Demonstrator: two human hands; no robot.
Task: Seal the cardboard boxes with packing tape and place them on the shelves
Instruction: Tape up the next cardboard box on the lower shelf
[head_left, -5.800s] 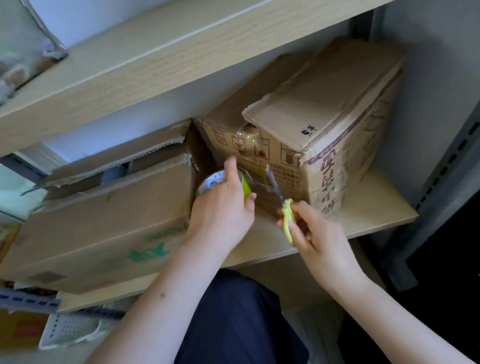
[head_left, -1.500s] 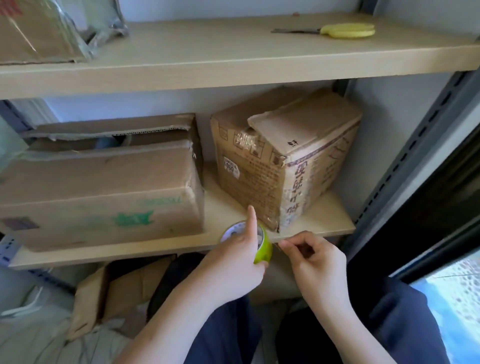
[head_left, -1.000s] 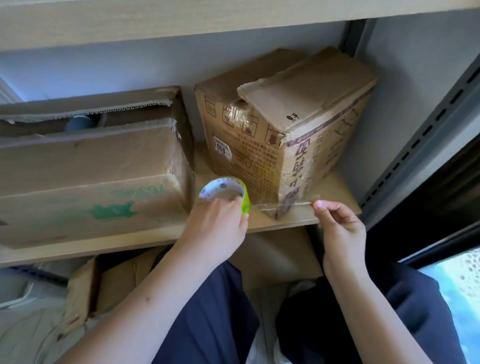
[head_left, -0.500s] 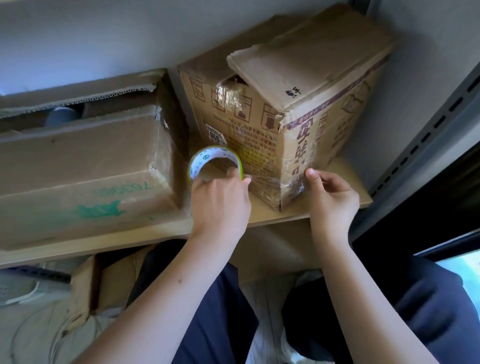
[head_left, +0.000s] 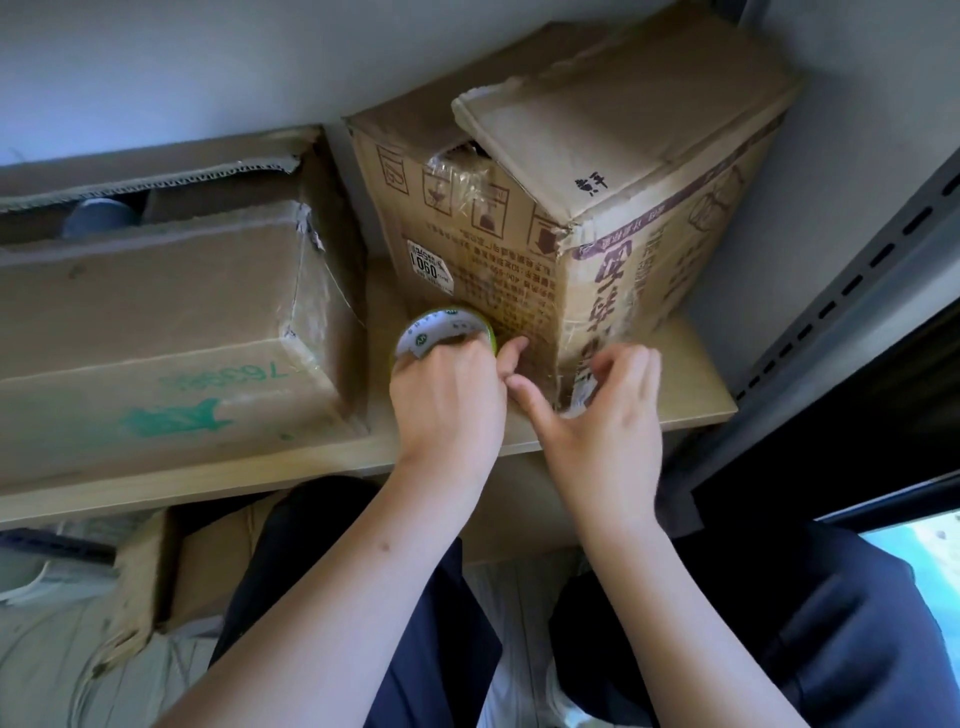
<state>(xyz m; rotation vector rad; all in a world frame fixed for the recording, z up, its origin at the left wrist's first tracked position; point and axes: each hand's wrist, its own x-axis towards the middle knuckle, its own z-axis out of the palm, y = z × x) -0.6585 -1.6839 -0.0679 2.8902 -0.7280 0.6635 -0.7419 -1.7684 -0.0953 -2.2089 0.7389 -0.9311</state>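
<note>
1. The right hand (head_left: 597, 415), which a moment ago held the tape end out past the box (head_left: 571, 208), now presses it with loosely bent fingers onto the box's near corner
2. The left hand (head_left: 447, 400) still grips the roll (head_left: 441, 327) against the box
3. The box stands at the shelf (head_left: 696, 395)'s right end; this strip looks nearly laid

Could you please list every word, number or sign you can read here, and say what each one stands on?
"1060": white sticker on the tall box.
"7633", seen upside down, last digits unsure: green print on the low box, beside a green shape.
Handling pictograms, including a down arrow: tall box, upper front.
Handwritten black mark on its flap: unreadable.
Purple characters, fine print and tape roll logos: too blurred.
</note>
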